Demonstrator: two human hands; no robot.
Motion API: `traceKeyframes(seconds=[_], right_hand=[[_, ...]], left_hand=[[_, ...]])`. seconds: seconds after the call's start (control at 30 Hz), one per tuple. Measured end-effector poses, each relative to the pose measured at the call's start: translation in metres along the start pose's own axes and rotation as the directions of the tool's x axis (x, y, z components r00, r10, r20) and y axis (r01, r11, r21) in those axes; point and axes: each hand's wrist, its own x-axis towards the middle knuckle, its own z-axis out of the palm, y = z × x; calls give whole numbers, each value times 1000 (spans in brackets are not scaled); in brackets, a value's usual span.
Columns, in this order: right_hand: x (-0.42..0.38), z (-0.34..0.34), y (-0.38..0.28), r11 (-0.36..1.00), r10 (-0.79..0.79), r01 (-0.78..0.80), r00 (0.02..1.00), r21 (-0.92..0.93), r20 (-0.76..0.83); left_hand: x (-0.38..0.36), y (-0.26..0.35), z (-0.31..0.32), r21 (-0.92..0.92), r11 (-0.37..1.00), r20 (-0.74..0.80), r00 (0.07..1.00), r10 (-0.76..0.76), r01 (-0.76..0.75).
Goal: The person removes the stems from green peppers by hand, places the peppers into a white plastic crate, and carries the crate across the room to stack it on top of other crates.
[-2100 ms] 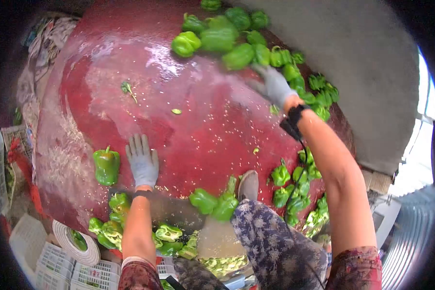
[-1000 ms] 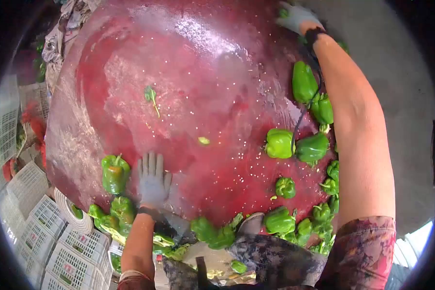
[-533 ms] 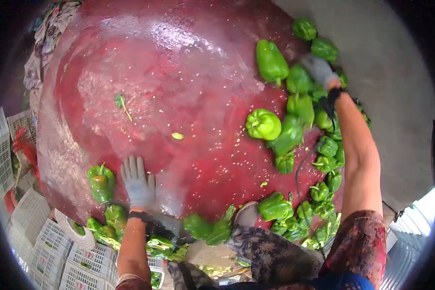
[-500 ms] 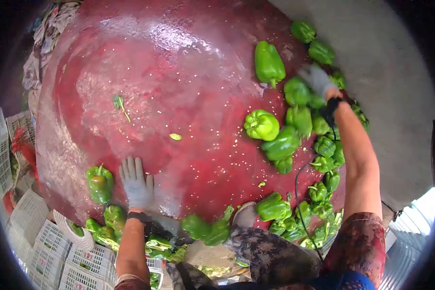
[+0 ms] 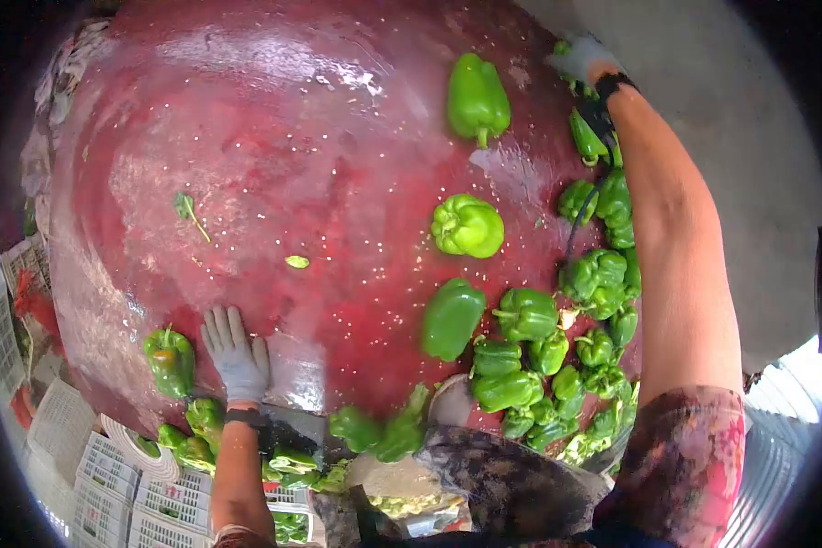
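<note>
My left hand [image 5: 236, 356], in a grey glove, lies flat on the red surface [image 5: 274, 301] with its fingers stretched out. Just left of it is a green bell pepper [image 5: 170, 362] with an orange patch. Far up at the right edge, my gloved right hand [image 5: 583, 60] is over a green pepper [image 5: 562, 47], mostly covering it; its fingers are blurred. Below that hand, several green bell peppers [image 5: 595, 279] line the right edge. A large pepper [image 5: 479, 97], a lighter one [image 5: 468, 226] and a dark one [image 5: 453, 320] lie apart from the pile.
White plastic crates [image 5: 100, 484] stand at lower left. Small pale seeds, a leaf sprig [image 5: 188, 215] and a pale green scrap [image 5: 297, 261] lie on the red surface. A black cord [image 5: 583, 215] hangs by my right arm. Grey floor [image 5: 703, 100] extends beyond the right edge.
My right hand has moved farther away along the right edge. Several peppers near the middle right have shifted closer to me. My left hand stays flat, and the view has shifted slightly.
</note>
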Motion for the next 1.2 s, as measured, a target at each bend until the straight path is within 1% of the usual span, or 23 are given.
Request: traceKeyframes(seconds=[0.03,0.07,0.13,0.2,0.3,0.37,0.5,0.57,0.6,0.67,0.7,0.73,0.83,0.87,0.9,0.93,0.97,1.0,1.03,1.07,1.1,1.13,1.2], right_hand=[[-15,0,2,995,86,-92,983,25,164],[-28,19,22,982,172,-186,961,41,218],[-60,73,88,903,388,-419,891,96,234],[-103,115,140,817,509,-560,812,137,285],[-170,110,147,768,500,-633,687,96,527],[-207,145,147,878,458,-474,794,-64,401],[-269,150,124,872,478,-459,729,-169,490],[-302,151,116,788,528,-595,519,-160,673],[-330,175,110,833,495,-526,573,-171,653],[-382,177,87,836,488,-531,607,-137,627],[-400,168,68,797,508,-599,597,-75,621],[-422,177,64,845,451,-528,617,-86,645],[-356,123,29,778,561,-613,577,-138,593],[-324,95,9,908,375,-409,890,91,259],[-275,96,-4,884,392,-394,918,252,61],[-220,72,-34,867,335,-271,938,419,-88],[-165,47,-64,835,270,-106,934,540,-235],[-123,20,-98,752,112,116,947,648,-300],[-95,31,-106,875,-222,346,908,339,-356],[-66,42,-113,819,-530,573,763,9,-370],[-76,20,-149,946,-231,257,962,195,-147],[-88,-12,-181,955,76,-108,989,276,125],[-130,8,-179,980,79,-92,994,178,75]], left_hand=[[-1,1,-1,4,1000,14,1000,-15,15],[1,4,0,4,1000,24,999,-25,25],[0,5,0,12,1000,-5,1000,5,-5],[0,2,3,37,999,-6,1000,19,-19],[-2,2,6,58,998,-31,999,41,-39],[2,6,4,44,999,-25,999,30,-29],[0,5,2,39,999,-36,999,32,-31],[0,2,3,39,998,-35,998,43,-41],[-1,1,4,38,998,-34,998,45,-43],[-3,4,4,19,999,-9,999,45,-45],[-1,0,0,23,999,-4,999,32,-32],[-2,1,-3,-2,999,-31,998,48,-48],[-1,1,-3,-17,1000,-2,1000,5,-5],[-1,1,-3,-8,1000,-9,1000,6,-6],[0,2,-2,1,1000,-15,1000,12,-12],[-1,3,-1,11,1000,-19,1000,18,-18],[-1,4,-2,14,1000,-24,999,25,-25],[0,5,-2,20,999,-33,999,30,-29],[0,6,-2,25,999,-39,999,37,-36],[0,5,-3,41,998,-40,998,47,-45],[1,6,-4,54,997,-39,997,59,-57],[0,8,-3,60,996,-50,997,61,-58],[1,6,-1,58,995,-80,993,81,-77]])
